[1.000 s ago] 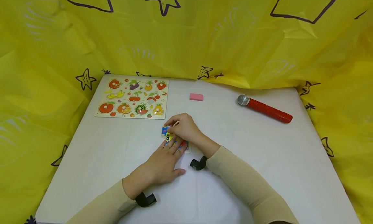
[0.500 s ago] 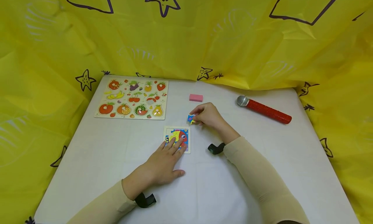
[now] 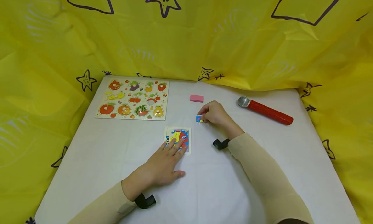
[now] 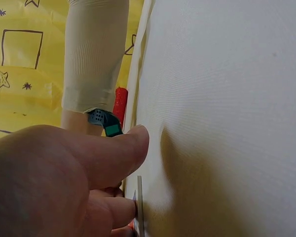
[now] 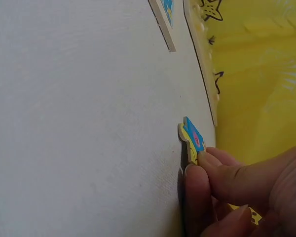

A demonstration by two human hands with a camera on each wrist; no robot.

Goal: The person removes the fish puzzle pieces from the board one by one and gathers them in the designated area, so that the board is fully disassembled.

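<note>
A small square jigsaw puzzle [image 3: 189,149] with a red and yellow fish picture lies at the middle of the table. Across its lower part rest the straight fingers of my left hand [image 3: 164,164], covering some of the picture; the thumb is spread to the right. Up and to the right of the puzzle, my right hand [image 3: 215,115] pinches a blue and yellow puzzle piece [image 5: 193,137] between thumb and fingers. In the right wrist view the piece is tilted, close over the white cloth, with its shadow beside it. The puzzle's upper left shows pale board.
A fruit peg board [image 3: 132,99] lies at the back left. Behind my right hand is a pink block [image 3: 196,98], and a red microphone [image 3: 266,112] lies at the back right. A yellow curtain [image 3: 186,39] closes off the far side.
My right hand has lifted the puzzle piece away from the puzzle's upper left corner and carried it to the right. My left hand has stayed on the puzzle.
</note>
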